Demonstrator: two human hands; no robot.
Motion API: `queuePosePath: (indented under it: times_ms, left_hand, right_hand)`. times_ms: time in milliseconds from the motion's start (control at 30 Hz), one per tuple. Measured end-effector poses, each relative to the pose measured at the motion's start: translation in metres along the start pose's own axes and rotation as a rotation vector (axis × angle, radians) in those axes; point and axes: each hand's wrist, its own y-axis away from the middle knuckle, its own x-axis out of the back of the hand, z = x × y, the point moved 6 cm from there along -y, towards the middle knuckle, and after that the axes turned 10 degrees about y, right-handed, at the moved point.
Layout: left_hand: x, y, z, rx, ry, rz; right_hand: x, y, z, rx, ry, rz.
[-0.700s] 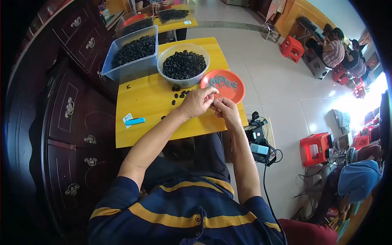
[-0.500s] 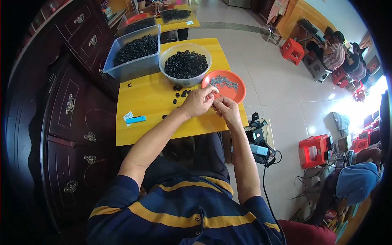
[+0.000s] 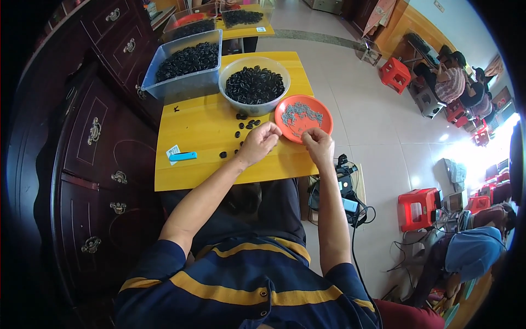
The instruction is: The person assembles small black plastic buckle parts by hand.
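Note:
My left hand (image 3: 259, 146) is closed above the yellow table, fingers curled together; whatever it holds, if anything, is hidden. Just left of it lie several loose black oval pieces (image 3: 250, 125). My right hand (image 3: 319, 147) pinches at the near rim of an orange-red plate (image 3: 326, 123), and its fingertips hide anything between them. Small grey metal-looking pieces (image 3: 301, 113) are scattered on that plate. Behind my left hand stands a round translucent tub (image 3: 223, 90) full of black oval pieces (image 3: 255, 85).
A blue-tinted clear bin (image 3: 183, 89) of black pieces stands at the table's far left. A light-blue-handled tool (image 3: 183, 156) lies on the yellow table (image 3: 203, 172). Dark cabinets (image 3: 104, 148) border the left. Cabled equipment (image 3: 345, 189) sits low at right; other people sit farther off.
My hands, together before, have come apart. The right has moved right to the plate's near rim; the left has drawn back slightly left. The view has shifted a little.

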Motion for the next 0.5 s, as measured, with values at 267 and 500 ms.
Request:
queuePosePath:
  times_ms: [267,500]
  left_hand:
    - [0.018,0.041,-0.023,0.144,0.100,0.066]
    - [0.033,0.056,-0.035,0.160,0.105,0.107]
  right_hand:
    - [0.013,-0.011,-0.005,0.067,0.489,0.067]
    - [-0.024,0.024,0.000,-0.061,-0.310,-0.081]
